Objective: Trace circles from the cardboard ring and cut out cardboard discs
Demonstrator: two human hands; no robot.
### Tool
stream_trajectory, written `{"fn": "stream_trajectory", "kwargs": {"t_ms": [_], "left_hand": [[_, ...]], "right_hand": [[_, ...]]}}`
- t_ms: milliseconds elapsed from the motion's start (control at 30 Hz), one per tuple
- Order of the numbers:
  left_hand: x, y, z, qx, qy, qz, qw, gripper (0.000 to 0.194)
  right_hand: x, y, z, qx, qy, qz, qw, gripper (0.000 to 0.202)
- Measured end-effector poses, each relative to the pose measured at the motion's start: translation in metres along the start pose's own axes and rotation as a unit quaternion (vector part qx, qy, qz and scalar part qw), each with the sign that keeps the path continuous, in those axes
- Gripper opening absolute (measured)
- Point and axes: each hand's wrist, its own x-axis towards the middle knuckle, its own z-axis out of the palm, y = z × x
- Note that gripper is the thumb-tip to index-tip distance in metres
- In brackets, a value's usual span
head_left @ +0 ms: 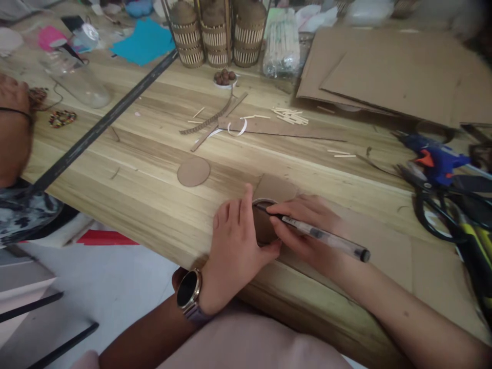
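Note:
My right hand (pixel 303 225) is closed around a clear-barrelled pen (pixel 326 238), its tip at the inner edge of a round ring with a pale rim (pixel 265 201). That ring lies on a piece of brown cardboard (pixel 274 185) near the table's front edge. Curved about its left and near sides, my left hand (pixel 238 233) holds it between thumb and fingers; part of the ring is hidden. A cut cardboard disc (pixel 193 171) lies to the left, apart from both hands. More cardboard (pixel 388 256) extends under my right forearm.
A blue glue gun (pixel 438 156) and black-handled scissors (pixel 423 205) lie at right. Cardboard strips (pixel 284 128) and small sticks (pixel 290 116) are ahead. Bamboo-like lantern shapes (pixel 219 38) and cardboard sheets (pixel 395 66) stand behind. Another person's arm (pixel 13 128) rests at left.

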Motion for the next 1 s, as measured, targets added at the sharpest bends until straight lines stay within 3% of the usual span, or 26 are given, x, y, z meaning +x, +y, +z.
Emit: {"fn": "stream_trajectory", "kwargs": {"t_ms": [133, 233, 367, 500, 833, 1000], "left_hand": [[0.000, -0.003, 0.001, -0.005, -0.007, 0.008, 1.000, 0.107], [-0.001, -0.004, 0.001, -0.006, -0.005, 0.019, 1.000, 0.113], [-0.001, -0.005, 0.001, 0.009, 0.015, 0.026, 1.000, 0.106], [0.000, -0.005, 0.001, 0.014, 0.021, 0.031, 0.999, 0.101], [0.000, -0.006, 0.001, 0.024, 0.023, 0.052, 0.998, 0.100], [-0.001, -0.006, 0.000, 0.035, 0.019, 0.052, 0.998, 0.090]], "right_hand": [[-0.001, -0.005, 0.000, 0.042, -0.030, -0.016, 0.999, 0.009], [0.001, -0.009, -0.003, 0.096, -0.045, 0.011, 0.994, 0.010], [0.004, -0.011, -0.007, 0.119, -0.027, 0.077, 0.990, 0.013], [0.005, -0.010, -0.005, 0.113, -0.010, 0.084, 0.990, 0.014], [0.006, -0.012, -0.007, 0.167, -0.048, 0.076, 0.982, 0.014], [0.009, -0.012, -0.013, 0.219, -0.118, 0.154, 0.956, 0.014]]}}
